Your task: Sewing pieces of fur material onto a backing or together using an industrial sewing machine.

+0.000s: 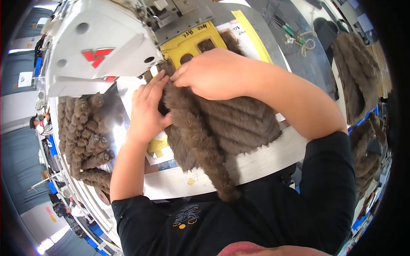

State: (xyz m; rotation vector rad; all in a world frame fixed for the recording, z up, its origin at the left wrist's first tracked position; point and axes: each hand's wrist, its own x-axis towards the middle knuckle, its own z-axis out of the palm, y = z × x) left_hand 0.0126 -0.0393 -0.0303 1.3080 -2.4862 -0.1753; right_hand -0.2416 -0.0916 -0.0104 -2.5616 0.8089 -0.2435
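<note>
Brown fur with chevron-like seams lies on the work table in front of me. A long fluffy fur strip runs along its left side and hangs over the near edge. My right hand pinches the far end of the fur close to the white sewing machine. My left hand lies on the left edge of the fur, fingers stretched toward the machine head and thumb spread apart. Both hands' fingertips nearly meet there. The needle area is mostly hidden.
A yellow template with cutouts lies beyond my hands. Rolled fur pieces are heaped at left. Green-handled tools and a looped cord rest at far right. More fur hangs at the right.
</note>
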